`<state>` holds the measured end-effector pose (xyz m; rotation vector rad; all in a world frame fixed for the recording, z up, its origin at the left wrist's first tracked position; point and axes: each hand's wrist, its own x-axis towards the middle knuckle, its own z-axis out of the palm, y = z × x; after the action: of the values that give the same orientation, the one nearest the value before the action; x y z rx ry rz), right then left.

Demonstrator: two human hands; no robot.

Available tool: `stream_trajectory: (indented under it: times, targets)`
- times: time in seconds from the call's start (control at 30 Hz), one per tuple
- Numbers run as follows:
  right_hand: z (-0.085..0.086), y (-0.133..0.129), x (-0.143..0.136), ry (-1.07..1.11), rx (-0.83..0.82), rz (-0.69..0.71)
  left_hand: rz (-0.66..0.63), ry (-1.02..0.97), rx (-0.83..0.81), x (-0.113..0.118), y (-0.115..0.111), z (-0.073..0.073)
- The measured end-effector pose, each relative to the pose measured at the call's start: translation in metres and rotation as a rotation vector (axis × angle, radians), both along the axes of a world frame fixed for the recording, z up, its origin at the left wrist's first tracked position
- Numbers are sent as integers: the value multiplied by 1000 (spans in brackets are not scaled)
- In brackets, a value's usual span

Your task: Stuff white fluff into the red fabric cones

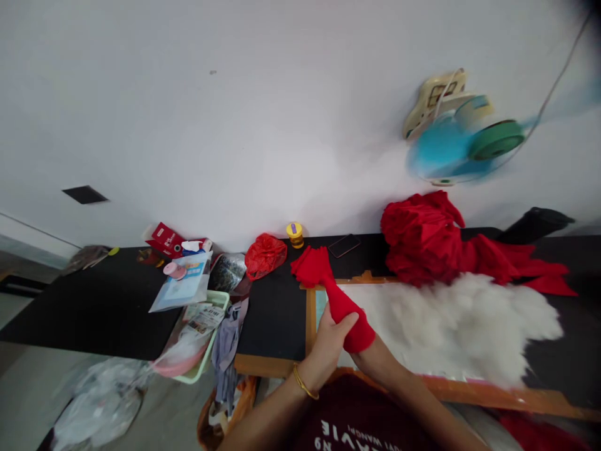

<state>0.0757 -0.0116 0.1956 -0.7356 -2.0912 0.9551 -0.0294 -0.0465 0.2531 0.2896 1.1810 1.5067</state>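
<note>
Maroon lettered shirt sits at the bottom centre of the frame. Above it, at lower centre, the left hand has its grip closed around the red cloth, thumb on top; the right hand runs into the cloth's lower end, its grip hidden, so its state cannot be told. White stuffing lies heaped on the desk at lower right

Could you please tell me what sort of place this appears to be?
Probably a small craft workroom: fluffy white filling and a pile of red cloth share a long dark table, and the person's left hand grips a red fabric tube.
</note>
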Motion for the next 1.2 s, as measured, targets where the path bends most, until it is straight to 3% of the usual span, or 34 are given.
stream_trajectory:
  times: [0.13,0.23,0.43,0.53,0.63,0.73,0.83,1.0,1.1,1.2]
  targets:
    - [1,-4,8,-66,32,65,80,-52,20,-2,2,-4]
    - [0,-9,15,-129,74,21,136,-79,76,-5,5,-1]
    - [-14,-7,12,-250,258,-37,80,13,2,11,1,2]
    - [-19,-3,12,-248,272,-30,49,60,-41,18,-4,1]
    - [-18,-3,16,-242,299,-25,23,-36,-34,15,-5,1]
    - [-14,-7,19,-261,335,-21,84,-174,-9,4,-1,4]
    - [-10,-7,19,-272,330,15,125,-159,-24,-4,4,7]
    - [-8,-1,17,-114,273,114,21,-62,-95,-2,3,7]
    - [-15,-4,16,-86,223,142,-21,-43,-129,3,1,7]
    - [-28,-8,15,-98,200,63,-43,-46,-135,6,1,5]
